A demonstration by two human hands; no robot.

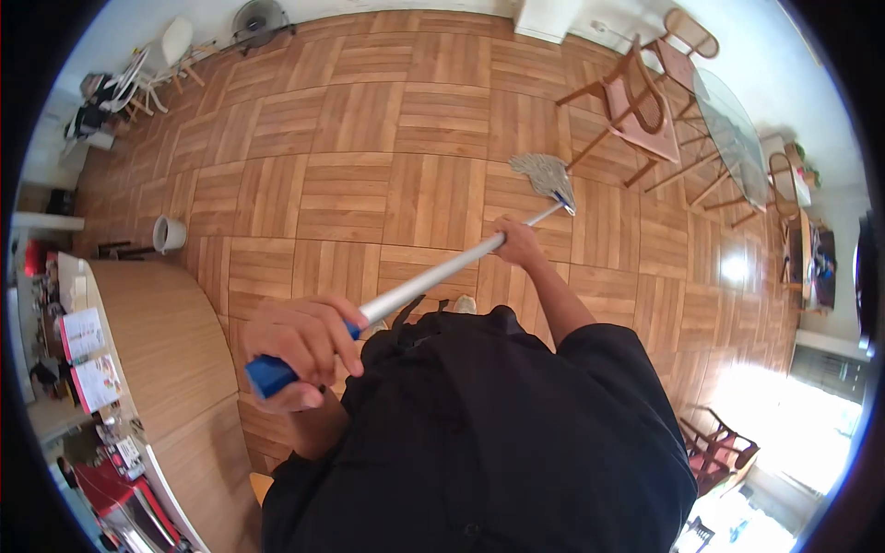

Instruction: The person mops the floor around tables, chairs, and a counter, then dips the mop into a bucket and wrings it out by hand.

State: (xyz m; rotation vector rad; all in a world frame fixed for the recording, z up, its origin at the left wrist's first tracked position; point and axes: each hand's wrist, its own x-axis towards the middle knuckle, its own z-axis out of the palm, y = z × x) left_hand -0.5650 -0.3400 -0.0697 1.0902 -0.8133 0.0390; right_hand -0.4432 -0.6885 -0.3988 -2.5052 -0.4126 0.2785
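Black short-sleeved shirt (479, 433), bare forearms

The shirt is plain black, loose and heavily creased across the front; its right sleeve (608, 355) is wide and ends above the elbow; the left sleeve (290, 479) ends about the elbow as well; a dark strap (406, 311) hangs at the chest; the left hand (304, 346) and right hand (518, 244) are bare, fingers uncovered; a pale shoe toe (464, 303) shows beyond the shirt.

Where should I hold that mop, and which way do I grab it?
Hold the mop by its pole, not the stringy head. Wrap one hand over the blue end from above, as the left hand does, and close the other round the pole lower down, like the right hand. The pole is round and slants to the floor, so two spaced hands should steer it.
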